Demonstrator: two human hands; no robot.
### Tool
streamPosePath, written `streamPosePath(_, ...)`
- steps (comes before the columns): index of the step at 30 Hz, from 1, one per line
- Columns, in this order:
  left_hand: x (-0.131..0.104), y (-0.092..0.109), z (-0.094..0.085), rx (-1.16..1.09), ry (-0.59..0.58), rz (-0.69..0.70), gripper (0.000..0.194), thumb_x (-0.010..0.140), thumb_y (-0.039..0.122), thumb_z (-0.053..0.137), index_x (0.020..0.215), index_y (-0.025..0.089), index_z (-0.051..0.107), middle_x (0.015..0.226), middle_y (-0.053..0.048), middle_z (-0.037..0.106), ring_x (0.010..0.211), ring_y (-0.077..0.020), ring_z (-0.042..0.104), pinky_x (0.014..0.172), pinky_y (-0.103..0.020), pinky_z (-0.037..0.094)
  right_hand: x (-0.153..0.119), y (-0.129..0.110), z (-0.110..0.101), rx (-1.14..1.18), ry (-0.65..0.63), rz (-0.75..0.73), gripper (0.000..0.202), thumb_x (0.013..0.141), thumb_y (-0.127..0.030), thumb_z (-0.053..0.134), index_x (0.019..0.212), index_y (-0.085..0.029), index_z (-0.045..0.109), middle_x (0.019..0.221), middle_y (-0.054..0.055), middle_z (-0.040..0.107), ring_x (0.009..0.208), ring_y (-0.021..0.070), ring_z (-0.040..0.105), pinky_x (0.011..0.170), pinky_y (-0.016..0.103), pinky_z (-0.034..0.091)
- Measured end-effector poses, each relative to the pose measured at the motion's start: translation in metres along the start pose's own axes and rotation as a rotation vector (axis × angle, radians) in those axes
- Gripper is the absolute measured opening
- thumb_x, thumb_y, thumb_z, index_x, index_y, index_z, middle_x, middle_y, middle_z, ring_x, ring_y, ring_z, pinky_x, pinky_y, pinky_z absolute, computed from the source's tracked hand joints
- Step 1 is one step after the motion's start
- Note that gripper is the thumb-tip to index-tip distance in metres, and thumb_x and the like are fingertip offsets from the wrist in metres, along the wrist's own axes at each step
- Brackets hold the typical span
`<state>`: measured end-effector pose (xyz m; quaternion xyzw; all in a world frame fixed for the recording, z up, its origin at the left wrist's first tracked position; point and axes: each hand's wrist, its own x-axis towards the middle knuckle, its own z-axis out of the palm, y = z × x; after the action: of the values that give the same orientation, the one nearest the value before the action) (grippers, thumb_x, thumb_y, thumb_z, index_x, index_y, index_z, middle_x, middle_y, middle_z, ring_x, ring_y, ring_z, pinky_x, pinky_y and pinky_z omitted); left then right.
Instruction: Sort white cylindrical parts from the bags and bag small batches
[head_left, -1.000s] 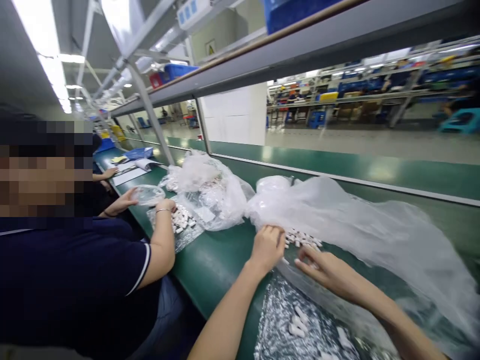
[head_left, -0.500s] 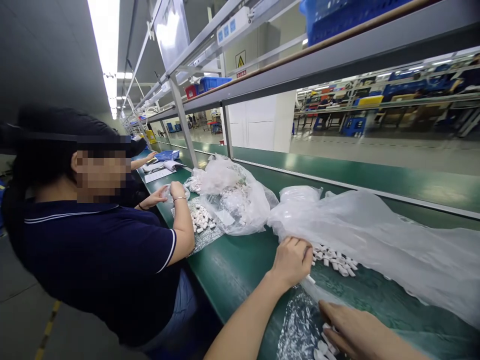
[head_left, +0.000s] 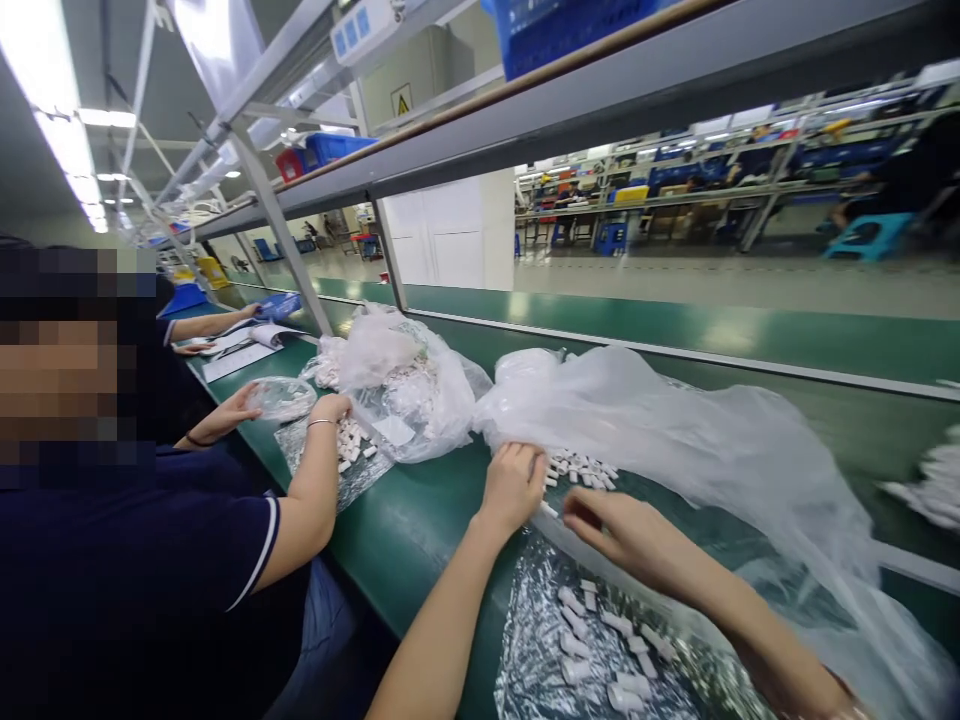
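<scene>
My left hand [head_left: 516, 485] rests at the edge of a heap of small white tube fittings [head_left: 581, 470], beside a large translucent plastic bag [head_left: 675, 410]. Its fingers are bent together and their tips are hidden, so what they hold does not show. One loose white fitting [head_left: 550, 509] lies between the hands. My right hand [head_left: 630, 530] hovers just right of it, fingers curved with a gap to the thumb and nothing visible inside. Below, several white fittings [head_left: 576, 668] are spread over a clear crinkled plastic sheet [head_left: 525, 640] on the green table [head_left: 420, 535].
On the left, a co-worker in a dark shirt [head_left: 135, 580] holds a clear bag [head_left: 285, 398]. A second bag of white parts [head_left: 420, 390] stands between us. A metal shelf [head_left: 570, 110] crosses above with a blue crate [head_left: 562, 35]. White parts [head_left: 941, 480] sit at far right.
My right hand has moved up and away from the fittings on the crinkled sheet, towards my left hand. The view has turned right. The co-worker's hands have moved apart.
</scene>
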<state>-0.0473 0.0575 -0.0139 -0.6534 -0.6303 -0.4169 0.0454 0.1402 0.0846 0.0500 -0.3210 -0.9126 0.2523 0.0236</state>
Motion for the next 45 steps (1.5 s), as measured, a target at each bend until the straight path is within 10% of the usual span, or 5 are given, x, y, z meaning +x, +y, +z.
streamPosePath(16,0.002,-0.001,-0.002,0.067,0.008,-0.052,0.018,0.096,0.021,0.047,0.084,0.018,0.06,0.086,-0.003,0.065,0.09,-0.0196,0.057,0.084,-0.034,0.045,0.046,0.035,0.063,0.148,0.207,0.062,0.033,0.087,-0.048,0.046,0.094,-0.018,0.058,0.094,0.003,0.06,0.074,0.0053,0.049,0.066,0.016,0.029)
streamPosePath(24,0.001,-0.001,-0.002,0.056,0.009,-0.063,0.018,0.097,0.023,0.046,0.085,0.018,0.06,0.088,-0.003,0.066,0.092,-0.0196,0.057,0.085,-0.034,0.044,0.05,0.058,0.033,1.13,0.117,0.19,0.055,0.078,-0.061,0.056,0.111,-0.017,0.053,0.117,0.008,0.059,0.096,0.0119,0.061,0.075,0.022,0.053)
streamPosePath(34,0.0,0.0,-0.002,0.061,-0.012,-0.06,0.02,0.098,0.024,0.045,0.085,0.018,0.06,0.087,-0.004,0.065,0.091,-0.0197,0.057,0.084,-0.034,0.044,0.061,0.091,0.051,-0.122,0.441,0.225,0.047,0.091,-0.054,0.038,0.11,-0.019,0.063,0.106,0.008,0.067,0.098,0.0189,0.063,0.076,0.022,0.038)
streamPosePath(41,-0.001,0.001,-0.005,0.036,-0.04,-0.059,0.019,0.097,0.023,0.046,0.085,0.018,0.059,0.087,-0.004,0.064,0.09,-0.0207,0.057,0.082,-0.034,0.044,0.047,0.08,0.043,-0.063,0.341,0.211,0.034,0.091,-0.047,0.04,0.1,-0.02,0.059,0.096,0.003,0.065,0.081,0.0095,0.057,0.065,0.018,0.023)
streamPosePath(45,-0.002,0.001,-0.006,0.014,-0.041,-0.059,0.02,0.098,0.024,0.044,0.087,0.018,0.059,0.088,-0.005,0.064,0.09,-0.0212,0.056,0.082,-0.035,0.044,0.044,0.083,0.035,0.475,0.351,0.217,0.034,0.08,-0.049,0.057,0.087,-0.016,0.058,0.072,0.0,0.056,0.064,0.0041,0.042,0.062,0.016,0.023)
